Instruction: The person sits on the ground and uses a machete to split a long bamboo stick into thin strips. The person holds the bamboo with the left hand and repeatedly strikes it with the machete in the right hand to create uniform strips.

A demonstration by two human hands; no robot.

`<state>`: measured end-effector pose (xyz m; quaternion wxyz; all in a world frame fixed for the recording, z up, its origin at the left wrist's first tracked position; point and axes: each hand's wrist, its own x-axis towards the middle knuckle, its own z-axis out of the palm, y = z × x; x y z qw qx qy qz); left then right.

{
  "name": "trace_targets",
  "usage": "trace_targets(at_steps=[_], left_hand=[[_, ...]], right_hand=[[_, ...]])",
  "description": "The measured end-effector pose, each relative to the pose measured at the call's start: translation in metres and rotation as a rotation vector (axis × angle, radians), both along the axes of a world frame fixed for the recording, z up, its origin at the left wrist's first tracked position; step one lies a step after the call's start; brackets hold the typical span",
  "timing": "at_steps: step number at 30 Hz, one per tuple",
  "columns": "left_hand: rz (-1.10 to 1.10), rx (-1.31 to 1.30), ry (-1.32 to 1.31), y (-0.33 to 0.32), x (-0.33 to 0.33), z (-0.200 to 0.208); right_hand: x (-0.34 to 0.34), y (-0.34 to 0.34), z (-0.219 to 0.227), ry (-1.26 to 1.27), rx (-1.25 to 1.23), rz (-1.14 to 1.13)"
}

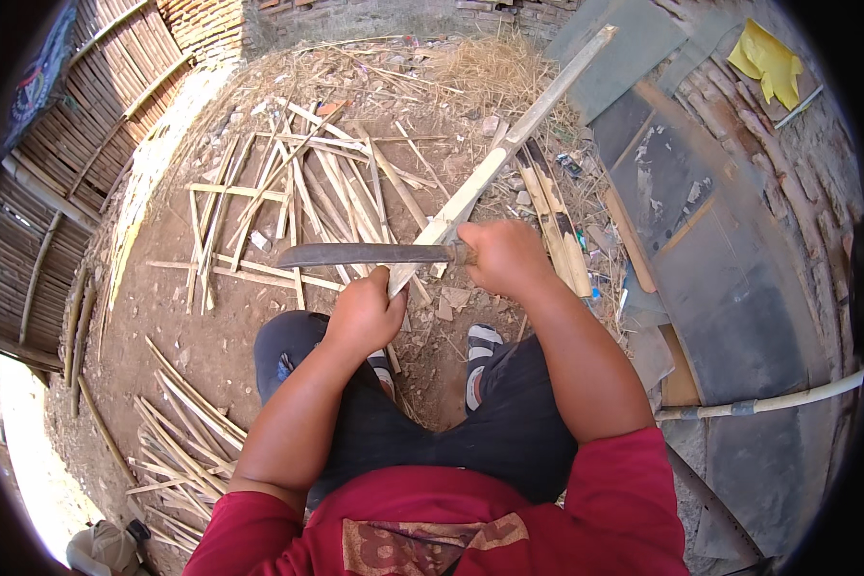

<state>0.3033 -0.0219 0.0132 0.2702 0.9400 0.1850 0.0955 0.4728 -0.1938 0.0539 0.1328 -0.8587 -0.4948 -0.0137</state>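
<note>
Head view: right hand (504, 257) clenched on machete (365, 254) handle, blade laid flat across long bamboo strip (509, 144). Left hand (363, 315) grips the strip's near end, steadying it over the dirt ground (182, 317). Split slats (307, 192) lie scattered beyond.

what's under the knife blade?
Under the knife blade: split bamboo strips on bare dirt ground, and the long bamboo slat held by the left hand. The handle is covered by the right hand.

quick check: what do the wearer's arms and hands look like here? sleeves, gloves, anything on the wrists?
Both hands are bare: no gloves on the left hand or right hand. No watch, band or ring visible. Forearms are uncovered; short red sleeves end above the elbows, part of a red shirt with a printed patch.
</note>
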Motion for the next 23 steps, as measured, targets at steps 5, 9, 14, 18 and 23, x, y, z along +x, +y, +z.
trace_targets(at_steps=[5, 9, 14, 18, 23], left_hand=[[0.135, -0.065, -0.048, 0.006, 0.009, 0.001], [0.094, -0.012, -0.096, 0.007, 0.001, 0.005], [0.067, -0.02, 0.05, 0.004, -0.004, 0.001], [0.027, -0.003, 0.033, 0.003, 0.0, 0.001], [0.049, 0.008, 0.011, -0.003, -0.003, 0.005]], right_hand=[[0.025, -0.008, -0.002, 0.09, 0.135, -0.202], [0.007, 0.001, 0.0, -0.036, 0.118, -0.047], [0.072, -0.027, -0.025, 0.164, 0.371, -0.549], [0.031, -0.017, -0.005, 0.096, 0.198, -0.21], [0.035, -0.019, 0.001, 0.309, -0.011, -0.094]])
